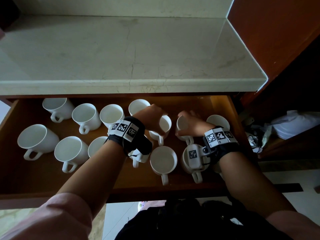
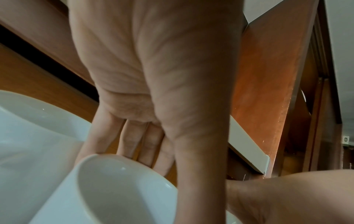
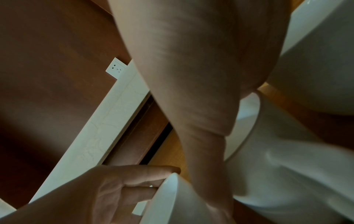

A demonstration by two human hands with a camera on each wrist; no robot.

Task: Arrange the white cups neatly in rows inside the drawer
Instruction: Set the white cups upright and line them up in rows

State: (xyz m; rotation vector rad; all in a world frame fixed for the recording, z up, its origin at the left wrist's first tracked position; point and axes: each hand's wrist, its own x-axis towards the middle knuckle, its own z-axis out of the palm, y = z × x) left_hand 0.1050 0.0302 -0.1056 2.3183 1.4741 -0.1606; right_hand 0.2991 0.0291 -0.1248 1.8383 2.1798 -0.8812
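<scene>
An open wooden drawer [image 1: 121,181] holds several white cups in two rough rows. My left hand [image 1: 155,119] grips one white cup [image 1: 165,126] in the back row, fingers over its far side and thumb on the near side. In the left wrist view the fingers [image 2: 134,144] reach behind that cup's rim [image 2: 114,189]. My right hand [image 1: 192,124] grips a neighbouring white cup [image 1: 182,125], which tilts to the left. In the right wrist view that cup [image 3: 287,166] lies against my thumb [image 3: 206,151]. The two held cups are close together.
Upright cups fill the drawer's left half [image 1: 85,116] [image 1: 70,151]. More stand in front [image 1: 163,160] and at the back right [image 1: 218,121]. A pale stone counter [image 1: 121,49] overhangs the drawer's back. A dark wooden panel [image 1: 277,40] rises on the right.
</scene>
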